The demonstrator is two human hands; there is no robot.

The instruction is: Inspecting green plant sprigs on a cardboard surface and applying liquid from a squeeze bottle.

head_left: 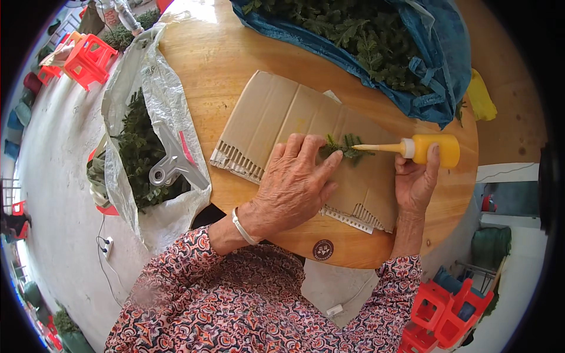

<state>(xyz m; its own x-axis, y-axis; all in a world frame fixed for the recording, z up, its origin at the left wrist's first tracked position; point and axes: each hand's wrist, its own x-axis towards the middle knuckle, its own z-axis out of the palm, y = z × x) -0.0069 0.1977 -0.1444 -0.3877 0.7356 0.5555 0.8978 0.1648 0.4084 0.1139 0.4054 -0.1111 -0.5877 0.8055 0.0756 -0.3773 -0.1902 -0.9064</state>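
Note:
A folded sheet of brown cardboard point(268, 109) lies on the round wooden table in front of me. My left hand point(294, 179) rests on it, thumb and forefinger closed at the near end of a small green conifer sprig point(352, 147). From the right, my right hand point(415, 182) grips a yellow squeeze bottle point(438, 150) with a white collar. The bottle lies nearly level, and its long pale nozzle points left, its tip at the sprig. Whether anything is coming out of the tip is too small to tell.
A blue bag point(435, 97) full of conifer branches lies at the table's far side. To the left, a white sack point(165, 76) holds more greenery, with a large grey clip point(173, 162) on its edge. Red stools point(88, 62) and a power strip point(107, 247) are on the floor.

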